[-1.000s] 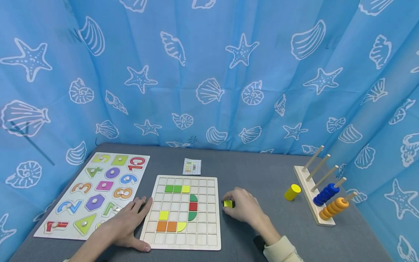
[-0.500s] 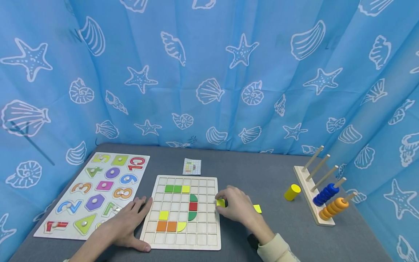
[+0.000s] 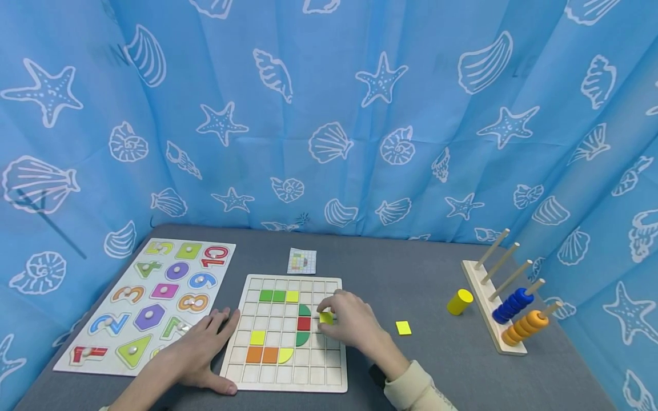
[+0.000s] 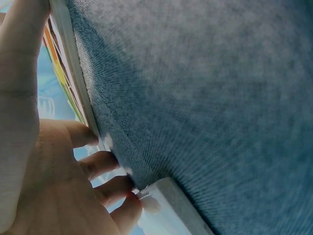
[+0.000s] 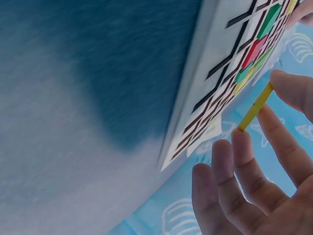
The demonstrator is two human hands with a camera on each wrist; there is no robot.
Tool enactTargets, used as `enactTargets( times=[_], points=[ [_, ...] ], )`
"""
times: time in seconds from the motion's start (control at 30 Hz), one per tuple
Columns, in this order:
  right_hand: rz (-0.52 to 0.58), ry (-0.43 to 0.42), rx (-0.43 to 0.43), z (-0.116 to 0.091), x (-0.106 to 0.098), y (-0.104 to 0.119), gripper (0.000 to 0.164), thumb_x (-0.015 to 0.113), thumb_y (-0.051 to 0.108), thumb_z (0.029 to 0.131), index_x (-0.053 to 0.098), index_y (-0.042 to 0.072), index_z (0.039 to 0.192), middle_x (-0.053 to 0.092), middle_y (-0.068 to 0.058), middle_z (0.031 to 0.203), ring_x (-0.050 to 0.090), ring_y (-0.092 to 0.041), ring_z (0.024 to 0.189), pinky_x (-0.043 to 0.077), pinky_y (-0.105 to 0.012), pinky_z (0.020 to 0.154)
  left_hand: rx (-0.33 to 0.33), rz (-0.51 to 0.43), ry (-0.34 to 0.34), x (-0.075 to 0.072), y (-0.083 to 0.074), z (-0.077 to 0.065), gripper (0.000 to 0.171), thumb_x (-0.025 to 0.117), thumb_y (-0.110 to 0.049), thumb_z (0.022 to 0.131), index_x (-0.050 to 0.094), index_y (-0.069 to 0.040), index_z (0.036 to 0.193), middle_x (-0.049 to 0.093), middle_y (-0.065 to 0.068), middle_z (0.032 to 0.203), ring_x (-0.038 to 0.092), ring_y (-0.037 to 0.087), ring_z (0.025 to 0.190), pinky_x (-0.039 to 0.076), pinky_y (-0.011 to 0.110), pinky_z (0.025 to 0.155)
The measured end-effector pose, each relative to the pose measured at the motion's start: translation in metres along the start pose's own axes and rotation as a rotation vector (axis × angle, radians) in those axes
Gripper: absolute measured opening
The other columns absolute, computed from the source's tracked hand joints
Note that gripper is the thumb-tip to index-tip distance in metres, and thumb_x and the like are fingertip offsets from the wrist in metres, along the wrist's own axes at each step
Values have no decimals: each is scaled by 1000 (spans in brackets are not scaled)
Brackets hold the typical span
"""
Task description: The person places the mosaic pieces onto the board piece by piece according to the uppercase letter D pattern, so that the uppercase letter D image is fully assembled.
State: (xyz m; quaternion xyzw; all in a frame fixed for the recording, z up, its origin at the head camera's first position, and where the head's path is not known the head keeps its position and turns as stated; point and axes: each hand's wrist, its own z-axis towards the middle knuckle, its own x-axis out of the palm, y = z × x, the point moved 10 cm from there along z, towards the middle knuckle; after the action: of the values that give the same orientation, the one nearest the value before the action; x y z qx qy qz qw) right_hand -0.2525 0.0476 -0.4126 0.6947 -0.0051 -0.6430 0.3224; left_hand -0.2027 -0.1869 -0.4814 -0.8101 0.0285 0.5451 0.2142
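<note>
My right hand (image 3: pixel 352 319) pinches a yellow square tile (image 3: pixel 326 317) between thumb and fingers, over the right part of the wooden grid board (image 3: pixel 329 383). In the right wrist view the tile (image 5: pixel 255 106) appears edge-on, close over the board's cells. To its left on the board lie a red square (image 3: pixel 304 323) and two dark green quarter-round pieces, one above and one below it. My left hand (image 3: pixel 197 351) rests along the board's left edge, thumb at the near corner. The left wrist view shows its fingers (image 4: pixel 100 164) against that edge. Green, yellow and orange pieces occupy other cells.
A number-and-shape knob puzzle (image 3: pixel 115 274) lies left of the board. Behind the board is a small printed pattern card (image 3: pixel 301 261). To the right lie a yellow square tile (image 3: pixel 403 327), a yellow cylinder (image 3: pixel 459 301) and a peg stand (image 3: pixel 493 314) with blue and orange beads.
My right hand has moved left from the table onto the board, bringing one yellow tile. Another yellow tile, hidden under the hand earlier, now shows on the table. My left hand has stayed put.
</note>
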Motion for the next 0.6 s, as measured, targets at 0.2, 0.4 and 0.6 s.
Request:
enactTargets(
  times=[0.2, 0.4, 0.6],
  points=[
    [13, 19, -24, 8, 9, 17, 20, 82, 16, 81, 81, 10, 100, 71, -5, 95, 61, -14, 82, 41, -21, 53, -4, 2, 1, 0, 0, 1, 141, 77, -85, 59, 26, -1, 160, 32, 33, 161, 28, 59, 148, 27, 73, 117],
    [-2, 17, -73, 16, 18, 35, 19, 81, 17, 81, 81, 11, 100, 73, -5, 97, 52, -7, 71, 36, -18, 50, 4, 4, -8, 1, 0, 1, 142, 78, -84, 59, 25, -1, 160, 32, 33, 160, 29, 59, 147, 28, 73, 116],
    [-18, 38, -87, 25, 30, 54, 21, 81, 17, 81, 81, 13, 101, 72, -3, 98, 44, -4, 68, 34, -18, 47, 8, 5, -15, 1, 1, 1, 142, 78, -84, 59, 24, -1, 160, 32, 34, 160, 29, 60, 147, 28, 73, 116]
  ],
)
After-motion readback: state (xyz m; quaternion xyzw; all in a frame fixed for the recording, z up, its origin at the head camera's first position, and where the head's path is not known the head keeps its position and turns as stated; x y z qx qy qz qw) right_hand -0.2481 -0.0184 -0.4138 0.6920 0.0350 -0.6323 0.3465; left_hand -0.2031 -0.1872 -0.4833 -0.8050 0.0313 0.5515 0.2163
